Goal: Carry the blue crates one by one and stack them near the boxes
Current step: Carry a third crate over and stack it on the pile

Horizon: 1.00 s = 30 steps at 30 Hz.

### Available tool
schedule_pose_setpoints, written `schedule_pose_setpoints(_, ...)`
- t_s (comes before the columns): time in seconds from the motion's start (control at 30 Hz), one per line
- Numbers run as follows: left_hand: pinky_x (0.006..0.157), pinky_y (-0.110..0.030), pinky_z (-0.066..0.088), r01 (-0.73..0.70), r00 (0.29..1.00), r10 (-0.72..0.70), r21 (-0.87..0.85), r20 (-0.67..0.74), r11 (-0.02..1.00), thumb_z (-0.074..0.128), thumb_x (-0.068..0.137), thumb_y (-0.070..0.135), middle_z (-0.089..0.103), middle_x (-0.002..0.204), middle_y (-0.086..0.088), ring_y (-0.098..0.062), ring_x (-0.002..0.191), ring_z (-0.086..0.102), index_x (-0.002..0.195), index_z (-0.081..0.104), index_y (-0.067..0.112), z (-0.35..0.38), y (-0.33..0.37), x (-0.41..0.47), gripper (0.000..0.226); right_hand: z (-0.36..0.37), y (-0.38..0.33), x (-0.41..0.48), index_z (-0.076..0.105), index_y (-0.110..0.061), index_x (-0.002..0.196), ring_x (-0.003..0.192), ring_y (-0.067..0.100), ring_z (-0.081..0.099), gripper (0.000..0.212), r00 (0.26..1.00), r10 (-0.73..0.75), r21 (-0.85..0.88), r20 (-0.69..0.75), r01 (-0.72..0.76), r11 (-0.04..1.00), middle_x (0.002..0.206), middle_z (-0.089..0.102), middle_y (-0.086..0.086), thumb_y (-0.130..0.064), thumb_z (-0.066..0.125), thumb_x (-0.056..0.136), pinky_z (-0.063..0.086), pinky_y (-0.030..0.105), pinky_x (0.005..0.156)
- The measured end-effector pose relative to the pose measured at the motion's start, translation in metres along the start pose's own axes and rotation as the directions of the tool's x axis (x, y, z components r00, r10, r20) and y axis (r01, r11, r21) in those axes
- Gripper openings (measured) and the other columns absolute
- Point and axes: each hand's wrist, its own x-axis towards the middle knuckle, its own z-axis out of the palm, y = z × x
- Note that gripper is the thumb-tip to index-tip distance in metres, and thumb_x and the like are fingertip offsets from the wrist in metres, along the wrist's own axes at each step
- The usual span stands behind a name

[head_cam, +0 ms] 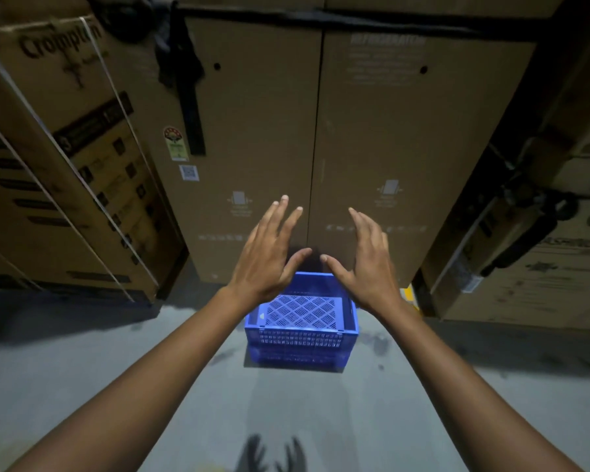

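Observation:
A blue perforated crate (302, 330) stands on the grey floor right against the tall cardboard boxes (321, 148); a second blue crate seems to sit under it, its edge showing below. My left hand (269, 253) and my right hand (365, 264) hover above the crate's far rim. Both are empty with fingers spread and touch nothing. The hands and wrists hide the crate's rear corners.
A strapped cardboard box (65, 172) leans at the left. More boxes and a dark hand truck (532, 226) stand at the right. Bare concrete floor (82, 369) stretches on both sides of the crate and toward me.

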Motion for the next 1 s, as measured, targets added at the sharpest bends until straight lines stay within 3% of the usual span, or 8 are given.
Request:
schedule_pose_setpoints(0.23,0.116,-0.045,0.025,0.046,0.995,-0.045,0.007,-0.093,0.999,0.043,0.097,0.051,0.008,0.164,-0.006,-0.021,0.151,0.009,0.154,0.019,0.021,-0.019,0.089,-0.018,0.069,-0.079,0.007,-0.034,0.03,-0.018,0.152,0.133,0.021,0.037,0.084,0.992,-0.088,0.106,-0.093,0.098,0.989,0.149,0.037,0.006,-0.041,0.073,0.084,0.032,0.029,0.105)
schedule_pose_setpoints(0.5,0.112,-0.044,0.024,0.138,0.972,-0.129,0.028,-0.198,0.99,0.043,0.096,0.051,0.007,0.164,-0.007,-0.023,0.15,0.008,0.154,0.016,0.023,-0.016,0.207,-0.039,0.07,-0.168,0.03,-0.074,0.039,-0.015,0.147,0.134,0.018,0.039,0.077,0.97,-0.207,0.206,-0.124,0.229,0.951,0.146,0.043,0.006,-0.049,0.064,0.083,0.036,0.036,0.11)
schedule_pose_setpoints(0.73,0.111,-0.055,0.032,0.237,0.942,-0.204,0.096,-0.268,0.967,0.044,0.096,0.051,0.006,0.164,-0.005,-0.024,0.15,0.009,0.154,0.017,0.025,-0.061,0.273,-0.097,0.069,-0.208,-0.005,-0.124,0.04,-0.014,0.145,0.134,0.018,0.04,0.075,0.954,-0.287,0.329,-0.09,0.3,0.895,0.145,0.043,0.006,-0.046,0.066,0.084,0.038,0.04,0.109)
schedule_pose_setpoints(0.87,0.112,-0.052,0.033,0.267,0.93,-0.214,0.15,-0.298,0.952,0.043,0.096,0.052,0.009,0.164,-0.006,-0.024,0.15,0.011,0.154,0.019,0.023,-0.093,0.31,-0.145,0.069,-0.234,-0.035,-0.174,0.039,-0.018,0.146,0.134,0.014,0.039,0.074,0.95,-0.304,0.379,-0.076,0.31,0.872,0.146,0.042,0.001,-0.05,0.063,0.084,0.037,0.032,0.11)
schedule_pose_setpoints(1.0,0.111,-0.05,0.031,0.274,0.917,-0.204,0.173,-0.342,0.946,0.039,0.096,0.054,0.012,0.163,-0.008,-0.025,0.149,0.014,0.153,0.02,0.023,-0.127,0.358,-0.204,0.067,-0.265,-0.064,-0.237,0.039,-0.021,0.146,0.134,0.014,0.039,0.073,0.939,-0.335,0.389,-0.083,0.34,0.856,0.147,0.041,0.0,-0.049,0.065,0.084,0.039,0.035,0.109)
